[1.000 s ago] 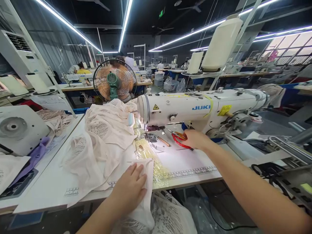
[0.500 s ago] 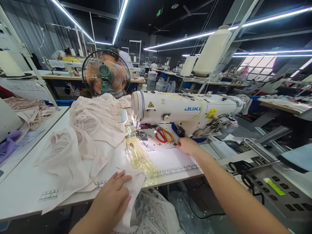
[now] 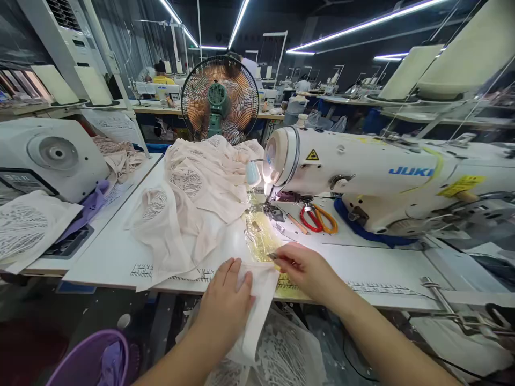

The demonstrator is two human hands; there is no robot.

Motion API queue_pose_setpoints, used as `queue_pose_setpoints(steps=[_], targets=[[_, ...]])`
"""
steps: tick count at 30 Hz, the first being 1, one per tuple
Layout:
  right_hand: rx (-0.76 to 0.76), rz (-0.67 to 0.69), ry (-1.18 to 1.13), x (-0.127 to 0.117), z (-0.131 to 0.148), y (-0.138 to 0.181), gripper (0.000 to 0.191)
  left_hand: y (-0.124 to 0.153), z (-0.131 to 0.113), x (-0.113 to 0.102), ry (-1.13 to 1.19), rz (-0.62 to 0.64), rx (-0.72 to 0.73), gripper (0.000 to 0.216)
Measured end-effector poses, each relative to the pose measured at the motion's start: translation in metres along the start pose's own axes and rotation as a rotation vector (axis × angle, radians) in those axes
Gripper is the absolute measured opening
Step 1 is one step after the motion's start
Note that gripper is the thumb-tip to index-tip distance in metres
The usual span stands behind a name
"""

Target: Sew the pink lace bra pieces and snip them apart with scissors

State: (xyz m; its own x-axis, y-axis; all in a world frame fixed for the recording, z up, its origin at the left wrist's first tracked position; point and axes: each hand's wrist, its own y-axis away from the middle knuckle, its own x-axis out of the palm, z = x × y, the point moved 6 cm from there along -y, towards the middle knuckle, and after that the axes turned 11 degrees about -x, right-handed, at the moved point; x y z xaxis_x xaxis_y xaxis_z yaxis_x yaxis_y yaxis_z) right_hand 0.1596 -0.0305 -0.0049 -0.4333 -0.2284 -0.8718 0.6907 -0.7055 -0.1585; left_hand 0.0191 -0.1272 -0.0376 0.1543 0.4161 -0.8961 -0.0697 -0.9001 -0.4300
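My left hand (image 3: 226,300) lies flat, fingers spread, on a white fabric piece (image 3: 257,308) that hangs over the table's front edge. My right hand (image 3: 308,271) sits just right of it, fingers pinched on a small dark object (image 3: 272,256) I cannot make out, at the fabric's upper corner. A white JUKI sewing machine (image 3: 362,174) stands behind my hands, its lit needle area (image 3: 270,206) above a glossy yellowish patch (image 3: 261,238). Red and orange scissors (image 3: 317,219) lie under the machine arm. A pile of cream lace fabric (image 3: 201,193) covers the table to the left.
A green-hubbed fan (image 3: 219,99) stands behind the pile. A second machine (image 3: 48,161) with white and purple cloth is on the left table. A purple bin (image 3: 90,359) is below left. Plastic-bagged fabric (image 3: 281,354) hangs under the table edge. People work at distant stations.
My right hand has left the scissors under the machine and come back to the front edge, pinching a small object beside my left hand. The view has swung left.
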Motion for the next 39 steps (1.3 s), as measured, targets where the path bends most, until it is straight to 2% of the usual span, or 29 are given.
queue_pose_setpoints(steps=[2,4,9,13,21,31,39], targets=[[-0.099,0.012,-0.012,0.016,0.023,-0.014,0.021,0.001,0.002,-0.001,0.004,0.025,-0.043,0.031],[-0.161,0.031,0.012,0.027,0.034,-0.024,0.028,0.003,0.004,0.001,0.011,0.028,-0.082,0.034],[-0.249,0.075,0.108,0.039,0.036,-0.033,0.026,0.008,0.006,0.006,0.035,-0.029,-0.107,0.039],[-0.276,0.047,0.140,0.039,0.035,-0.033,0.028,0.009,0.005,0.006,0.028,-0.077,-0.095,0.043],[-0.351,0.062,0.191,0.046,0.040,-0.035,0.027,0.008,0.003,0.005,-0.026,-0.056,-0.101,0.043],[-0.401,0.138,0.303,0.046,0.045,-0.039,0.025,0.004,0.002,0.003,-0.023,-0.020,-0.112,0.040],[-0.415,0.195,0.406,0.036,0.034,-0.030,0.024,0.001,0.001,0.001,-0.023,0.005,-0.099,0.040]])
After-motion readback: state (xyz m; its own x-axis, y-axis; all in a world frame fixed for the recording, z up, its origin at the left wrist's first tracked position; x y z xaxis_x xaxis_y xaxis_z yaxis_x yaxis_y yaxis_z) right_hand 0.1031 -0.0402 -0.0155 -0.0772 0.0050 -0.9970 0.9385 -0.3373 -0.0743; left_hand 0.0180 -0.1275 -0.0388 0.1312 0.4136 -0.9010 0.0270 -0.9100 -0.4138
